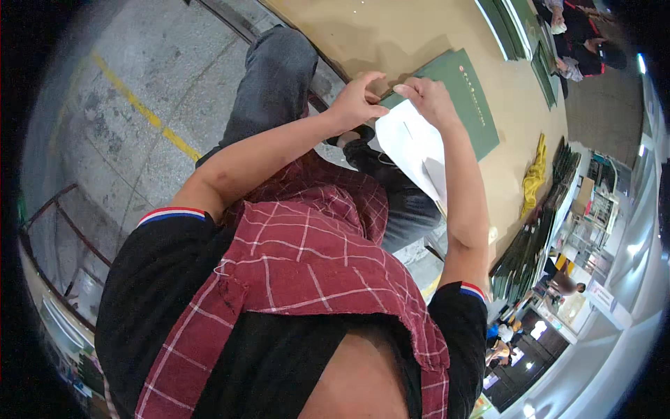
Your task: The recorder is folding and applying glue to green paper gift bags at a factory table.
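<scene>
Green folder, white sheet, maroon white-checked apron

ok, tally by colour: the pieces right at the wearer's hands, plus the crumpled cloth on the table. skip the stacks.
Green: 1, the flat cover
White: 1, the curved sheet, layers can't be told
Yellow: 1, the crumpled cloth
Total: 3
</scene>
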Available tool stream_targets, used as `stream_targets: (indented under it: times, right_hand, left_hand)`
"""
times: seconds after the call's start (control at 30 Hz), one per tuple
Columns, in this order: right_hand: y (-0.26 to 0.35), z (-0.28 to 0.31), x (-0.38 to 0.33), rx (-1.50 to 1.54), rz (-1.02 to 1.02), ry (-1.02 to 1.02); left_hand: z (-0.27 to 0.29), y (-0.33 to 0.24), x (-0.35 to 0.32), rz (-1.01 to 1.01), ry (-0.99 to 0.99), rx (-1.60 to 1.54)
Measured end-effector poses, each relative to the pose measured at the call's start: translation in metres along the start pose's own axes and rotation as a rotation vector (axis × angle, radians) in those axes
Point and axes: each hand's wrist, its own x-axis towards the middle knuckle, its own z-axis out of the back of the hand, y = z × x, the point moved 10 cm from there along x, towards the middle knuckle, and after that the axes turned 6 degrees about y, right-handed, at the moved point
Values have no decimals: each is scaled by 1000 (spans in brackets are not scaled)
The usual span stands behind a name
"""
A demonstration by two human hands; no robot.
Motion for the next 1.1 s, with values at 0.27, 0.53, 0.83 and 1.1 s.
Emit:
stream_targets:
  times: [0.27,0.53,0.83,1.1]
  right_hand:
    - [-27,-14,8,-154,55,-186]
    - [-11,-7,1,-167,181,-345]
    - [-22,5,2,-254,-23,-480]
    - [-54,103,-103,208,81,-828]
  left_hand:
    - [3,15,-12,164,-63,-71]
    - [-9,25,-40,251,-23,-273]
    - [-10,-29,-31,-80,-53,528]
    - [-84,-18,7,-566,467,1536]
